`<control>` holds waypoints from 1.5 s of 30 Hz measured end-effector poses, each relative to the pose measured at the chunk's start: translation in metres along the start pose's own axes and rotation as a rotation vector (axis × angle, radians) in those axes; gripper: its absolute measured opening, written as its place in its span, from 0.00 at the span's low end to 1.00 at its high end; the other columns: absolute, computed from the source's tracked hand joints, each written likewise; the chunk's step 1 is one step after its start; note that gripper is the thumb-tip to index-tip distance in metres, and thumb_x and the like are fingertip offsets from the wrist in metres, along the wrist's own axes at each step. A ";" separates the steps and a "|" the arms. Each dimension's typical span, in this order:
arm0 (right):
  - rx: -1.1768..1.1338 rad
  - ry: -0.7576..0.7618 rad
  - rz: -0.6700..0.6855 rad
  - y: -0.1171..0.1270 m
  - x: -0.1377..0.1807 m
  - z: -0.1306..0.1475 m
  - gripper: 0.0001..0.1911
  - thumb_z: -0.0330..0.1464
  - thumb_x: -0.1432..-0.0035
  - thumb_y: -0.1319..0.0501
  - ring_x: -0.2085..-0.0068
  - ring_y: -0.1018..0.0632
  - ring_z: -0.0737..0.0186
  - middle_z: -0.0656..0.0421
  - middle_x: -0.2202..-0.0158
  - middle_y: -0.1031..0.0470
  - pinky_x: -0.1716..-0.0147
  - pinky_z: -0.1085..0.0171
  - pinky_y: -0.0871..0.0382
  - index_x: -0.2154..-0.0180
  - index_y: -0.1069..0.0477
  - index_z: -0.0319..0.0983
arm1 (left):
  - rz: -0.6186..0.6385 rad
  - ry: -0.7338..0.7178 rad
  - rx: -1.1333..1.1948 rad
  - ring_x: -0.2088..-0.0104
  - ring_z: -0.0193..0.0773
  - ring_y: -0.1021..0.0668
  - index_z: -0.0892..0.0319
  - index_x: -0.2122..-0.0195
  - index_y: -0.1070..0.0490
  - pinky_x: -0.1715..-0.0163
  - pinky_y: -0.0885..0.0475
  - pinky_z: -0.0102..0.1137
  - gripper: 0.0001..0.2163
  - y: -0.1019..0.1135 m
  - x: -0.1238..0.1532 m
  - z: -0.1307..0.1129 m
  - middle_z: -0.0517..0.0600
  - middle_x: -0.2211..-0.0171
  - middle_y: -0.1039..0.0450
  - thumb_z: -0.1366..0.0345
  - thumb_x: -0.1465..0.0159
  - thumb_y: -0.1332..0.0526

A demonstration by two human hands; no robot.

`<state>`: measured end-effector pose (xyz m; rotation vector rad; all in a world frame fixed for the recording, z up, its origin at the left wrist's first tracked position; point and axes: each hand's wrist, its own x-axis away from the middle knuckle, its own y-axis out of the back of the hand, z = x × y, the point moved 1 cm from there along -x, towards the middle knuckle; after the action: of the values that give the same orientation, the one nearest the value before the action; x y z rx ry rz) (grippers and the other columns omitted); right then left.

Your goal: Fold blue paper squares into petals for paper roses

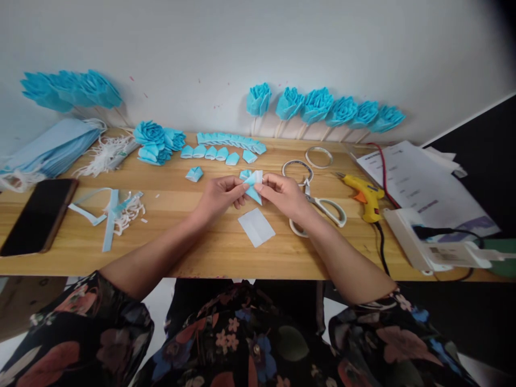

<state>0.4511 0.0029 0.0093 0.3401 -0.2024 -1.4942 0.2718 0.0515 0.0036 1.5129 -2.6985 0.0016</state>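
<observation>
Between my two hands is a small folded piece of blue-and-white mask fabric (pixel 253 189), pinched at its sides. My left hand (pixel 221 198) grips its left edge between thumb and fingers. The thumb and fingers of my right hand (pixel 284 194) close on its right edge. Just below lies a flat white fabric square (pixel 257 227). A folded blue petal (pixel 245 174) shows partly behind the held piece, and another folded petal (pixel 194 173) lies to the left. Farther back are rows of folded petals (pixel 229 142). Scissors (pixel 322 205) lie by my right forearm, partly hidden under it.
Blue fabric flowers on sticks (pixel 316 106) lean on the wall. At left are a phone (pixel 39 216), stacked masks (pixel 56 148) and cut scraps (pixel 110 217). A yellow glue gun (pixel 365 196), tape rings (pixel 319 150), papers (pixel 427 188) and a white power strip (pixel 415 236) occupy the right.
</observation>
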 end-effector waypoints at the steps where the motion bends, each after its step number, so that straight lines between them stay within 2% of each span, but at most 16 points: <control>1: 0.005 -0.002 -0.008 0.000 0.000 0.000 0.17 0.41 0.39 0.40 0.74 0.38 0.69 0.66 0.78 0.40 0.73 0.65 0.46 0.76 0.41 0.41 | 0.012 0.000 -0.006 0.80 0.28 0.27 0.63 0.74 0.26 0.77 0.30 0.24 0.14 0.000 0.000 0.000 0.48 0.79 0.26 0.57 0.40 0.32; 5: 0.023 -0.005 -0.047 0.001 0.000 -0.001 0.17 0.40 0.41 0.40 0.75 0.38 0.69 0.66 0.78 0.40 0.73 0.65 0.46 0.77 0.41 0.41 | 0.027 0.014 0.006 0.79 0.28 0.27 0.63 0.73 0.25 0.77 0.30 0.24 0.14 -0.001 0.001 -0.002 0.48 0.79 0.25 0.56 0.40 0.32; 11: 0.043 -0.006 -0.084 0.003 0.000 0.002 0.16 0.40 0.42 0.40 0.75 0.37 0.69 0.66 0.79 0.40 0.73 0.65 0.45 0.77 0.40 0.41 | 0.014 0.031 0.039 0.80 0.28 0.27 0.63 0.73 0.26 0.77 0.29 0.25 0.11 0.000 -0.001 -0.003 0.49 0.77 0.24 0.60 0.39 0.33; 16: 0.040 0.009 -0.066 0.002 -0.001 0.002 0.16 0.40 0.42 0.40 0.75 0.38 0.69 0.66 0.79 0.41 0.74 0.65 0.45 0.76 0.41 0.41 | 0.063 0.048 0.073 0.78 0.31 0.25 0.63 0.71 0.26 0.76 0.27 0.26 0.13 0.001 -0.001 -0.001 0.49 0.77 0.24 0.56 0.38 0.34; 23: 0.174 0.084 -0.060 0.000 0.000 0.003 0.17 0.38 0.42 0.39 0.75 0.41 0.70 0.67 0.79 0.43 0.74 0.66 0.47 0.78 0.41 0.40 | 0.095 0.027 -0.011 0.80 0.28 0.27 0.62 0.72 0.28 0.76 0.30 0.25 0.12 0.001 -0.001 -0.001 0.46 0.79 0.27 0.59 0.44 0.30; 25: 0.168 0.107 -0.091 0.009 -0.001 0.005 0.13 0.37 0.41 0.39 0.74 0.36 0.70 0.66 0.78 0.37 0.73 0.66 0.43 0.76 0.35 0.39 | 0.071 0.018 -0.023 0.80 0.28 0.28 0.62 0.73 0.28 0.77 0.30 0.24 0.11 0.002 -0.002 -0.001 0.46 0.80 0.27 0.60 0.43 0.31; 28: 0.069 0.112 -0.249 0.037 0.002 0.012 0.10 0.38 0.37 0.40 0.72 0.29 0.69 0.63 0.73 0.27 0.70 0.67 0.35 0.68 0.28 0.39 | 0.026 0.006 -0.027 0.80 0.29 0.27 0.61 0.74 0.28 0.77 0.30 0.25 0.11 0.003 -0.001 -0.003 0.46 0.80 0.27 0.60 0.43 0.32; 30: 0.059 0.096 -0.379 0.061 0.009 0.016 0.11 0.39 0.35 0.41 0.72 0.27 0.69 0.62 0.71 0.25 0.70 0.67 0.32 0.65 0.25 0.40 | 0.003 -0.002 -0.022 0.79 0.30 0.27 0.61 0.73 0.28 0.76 0.30 0.26 0.10 0.003 0.000 -0.004 0.47 0.79 0.26 0.60 0.42 0.32; 32: 0.113 0.087 -0.447 0.082 0.019 0.017 0.11 0.39 0.36 0.39 0.71 0.26 0.68 0.61 0.71 0.24 0.70 0.67 0.31 0.64 0.24 0.40 | -0.009 -0.010 -0.014 0.78 0.30 0.26 0.61 0.74 0.27 0.75 0.29 0.26 0.10 0.003 0.001 -0.005 0.47 0.78 0.25 0.60 0.42 0.32; 35: 0.214 0.050 -0.470 0.104 0.036 0.007 0.11 0.38 0.37 0.39 0.71 0.25 0.67 0.60 0.71 0.23 0.71 0.67 0.30 0.64 0.22 0.39 | -0.010 -0.016 -0.004 0.78 0.30 0.26 0.61 0.74 0.27 0.75 0.30 0.26 0.10 0.003 0.001 -0.004 0.48 0.78 0.25 0.60 0.42 0.32; 38: 0.368 -0.007 -0.480 0.113 0.049 -0.011 0.10 0.37 0.39 0.39 0.69 0.23 0.64 0.60 0.70 0.21 0.69 0.65 0.29 0.64 0.21 0.39 | -0.007 -0.019 0.001 0.78 0.31 0.26 0.61 0.74 0.26 0.76 0.30 0.27 0.10 0.002 0.000 -0.003 0.48 0.78 0.25 0.60 0.43 0.32; 41: 0.547 -0.059 -0.434 0.113 0.055 -0.028 0.10 0.34 0.41 0.38 0.65 0.21 0.60 0.57 0.65 0.18 0.63 0.61 0.27 0.60 0.21 0.39 | -0.011 -0.022 -0.007 0.78 0.31 0.27 0.61 0.74 0.26 0.76 0.30 0.27 0.10 0.002 0.000 -0.003 0.48 0.78 0.25 0.60 0.43 0.32; 45: 0.751 -0.037 -0.351 0.105 0.054 -0.041 0.12 0.29 0.42 0.39 0.60 0.20 0.56 0.55 0.60 0.18 0.57 0.57 0.27 0.56 0.22 0.40 | -0.010 -0.011 -0.022 0.77 0.31 0.26 0.61 0.74 0.26 0.75 0.29 0.27 0.10 0.001 0.002 -0.005 0.48 0.77 0.24 0.59 0.42 0.32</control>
<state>0.5678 -0.0424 0.0032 0.9874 -0.7721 -1.7280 0.2699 0.0508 0.0087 1.5253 -2.6902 -0.0367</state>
